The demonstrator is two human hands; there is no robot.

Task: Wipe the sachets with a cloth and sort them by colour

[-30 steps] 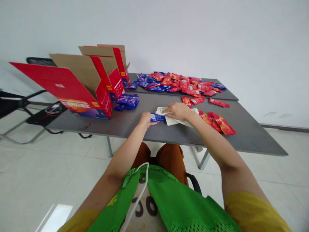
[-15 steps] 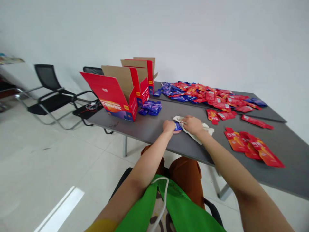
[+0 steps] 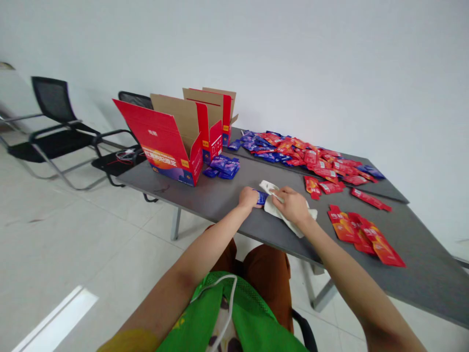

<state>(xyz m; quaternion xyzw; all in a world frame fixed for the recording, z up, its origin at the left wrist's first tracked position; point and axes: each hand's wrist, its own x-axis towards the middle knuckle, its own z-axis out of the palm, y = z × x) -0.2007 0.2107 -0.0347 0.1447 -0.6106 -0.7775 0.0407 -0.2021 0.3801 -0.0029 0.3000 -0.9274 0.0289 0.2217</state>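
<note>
- Here's the blue sachet, small, glossy, and mostly covered, with just a strip of its foil showing between the hands on the grey table, close to the near edge!
- The left hand is curled nearly closed at the sachet's left end and appears to have hold of it, though the fingers hide the exact grip.
- The right hand is bent down over a crumpled cream cloth, fingers closed on the fabric, and the cloth touches the sachet's right end.
- Just ahead, a loose stack of blue sachets sits beside an open red cardboard box, with two more open boxes behind it.
- Farther along, a big mixed pile of red and blue sachets is spread over the far table section.
- Off to the right, a smaller group of red sachets lies well apart from the hands.
- Over on the left, black mesh chairs stand against the wall.
</note>
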